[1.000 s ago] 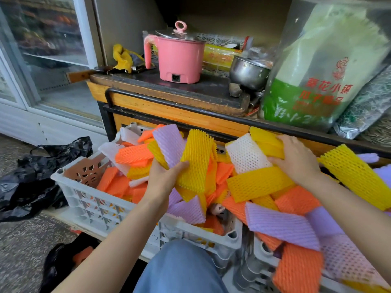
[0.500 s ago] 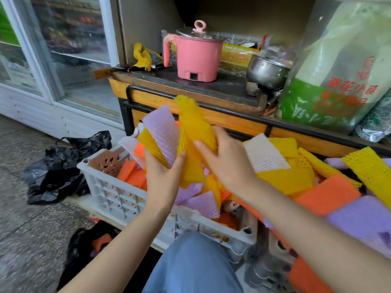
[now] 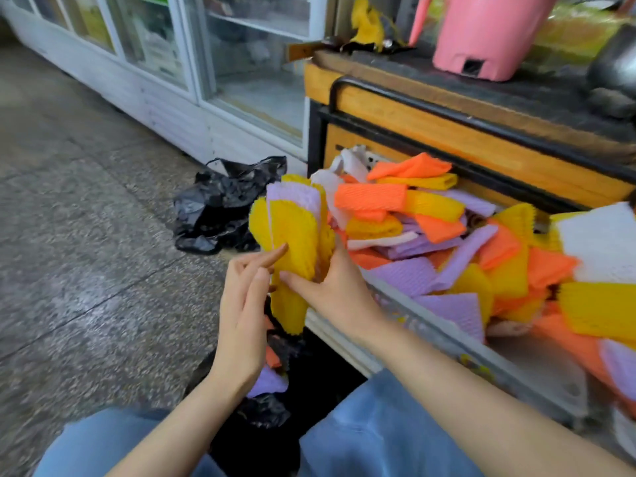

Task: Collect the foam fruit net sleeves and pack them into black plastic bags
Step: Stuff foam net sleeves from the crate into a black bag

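Over the bag [image 3: 265, 413]; perhaps four sleeves [image 3: 292, 232]

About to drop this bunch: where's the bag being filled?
Head view, bottom centre: the black bag sits on the floor between the person's knees, just below the left hand, with orange and purple sleeves in it.

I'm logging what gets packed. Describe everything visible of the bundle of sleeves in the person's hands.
The bundle of sleeves is a few flattened foam nets, mostly yellow with lilac, mesh-textured. It stands upright, one yellow end hanging lower. The right hand grips its right edge, thumb across the front; the left hand touches the front with straight fingers. It is held left of the crate, above the black bag.
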The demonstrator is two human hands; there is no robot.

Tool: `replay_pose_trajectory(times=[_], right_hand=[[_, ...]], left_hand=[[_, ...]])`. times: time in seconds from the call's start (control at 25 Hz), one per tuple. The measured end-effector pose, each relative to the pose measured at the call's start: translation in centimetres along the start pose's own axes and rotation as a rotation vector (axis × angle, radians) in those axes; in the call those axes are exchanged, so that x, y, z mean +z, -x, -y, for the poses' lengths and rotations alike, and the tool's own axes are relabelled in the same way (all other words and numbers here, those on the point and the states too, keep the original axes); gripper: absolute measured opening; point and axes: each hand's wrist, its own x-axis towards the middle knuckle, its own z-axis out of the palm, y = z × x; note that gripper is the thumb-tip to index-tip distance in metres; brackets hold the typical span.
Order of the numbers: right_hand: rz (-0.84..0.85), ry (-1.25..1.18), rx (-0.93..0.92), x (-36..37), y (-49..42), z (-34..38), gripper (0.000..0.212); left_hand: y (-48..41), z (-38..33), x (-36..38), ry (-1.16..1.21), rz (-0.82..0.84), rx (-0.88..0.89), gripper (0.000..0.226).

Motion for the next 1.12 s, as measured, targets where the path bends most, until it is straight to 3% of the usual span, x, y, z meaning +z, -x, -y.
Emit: replay_pose_trajectory(times=[0.12,0.2,0.28,0.36,0.44,0.56,0.72,0.84,0.96,1.04,1.12], right_hand=[[0.035,0.002,0.074,2.6,-0.1,-3.6,0.065],[0.005,0.041,0.147,3.6,0.1,-5.5,0.075],[-0.028,-0.001,0.228,4.4,0.3,-7.7,0.073],[0.005,-0.073,0.296,5.3,0.4,-9.5,0.067],[0.082,-0.120,0.369,6.4,0.7,-11.3,0.071],[0.273,-0.128,0.465,7.8,1.2,-13.1,0.058],[0.384,0.065,0.566,8.0,0.7,-15.8,0.063],[0.440,0.448,0.556,6.9,-0.4,-17.2,0.081],[0.475,0.905,0.555,7.6,-0.5,-15.9,0.079],[0.400,0.988,0.438,9.5,-0.6,-13.8,0.067],[0.306,0.823,0.283,11.3,-1.1,-12.5,0.060]], left_hand=[[0.5,2.9,-2.8,-0.186,0.019,-0.027,0.025],[0.8,6.2,-4.9,-0.260,-0.005,-0.126,0.023],[1.0,9.8,-6.7,-0.456,-0.006,-0.236,0.033],[0.9,13.3,-8.4,-0.753,0.107,-0.366,0.054],[0.9,16.0,-9.4,-0.889,0.259,-0.492,0.068],[1.0,18.1,-9.6,-0.823,0.275,-0.533,0.050],[-0.3,18.6,-10.5,-0.648,-0.017,-0.629,0.006],[-1.3,17.3,-12.1,-0.294,-0.288,-0.766,0.025],[-0.8,15.9,-13.1,-0.205,-0.285,-0.805,0.027],[-0.3,15.6,-13.4,-0.284,-0.221,-0.788,0.027],[0.0,15.9,-13.3,-0.347,-0.215,-0.763,0.028]])
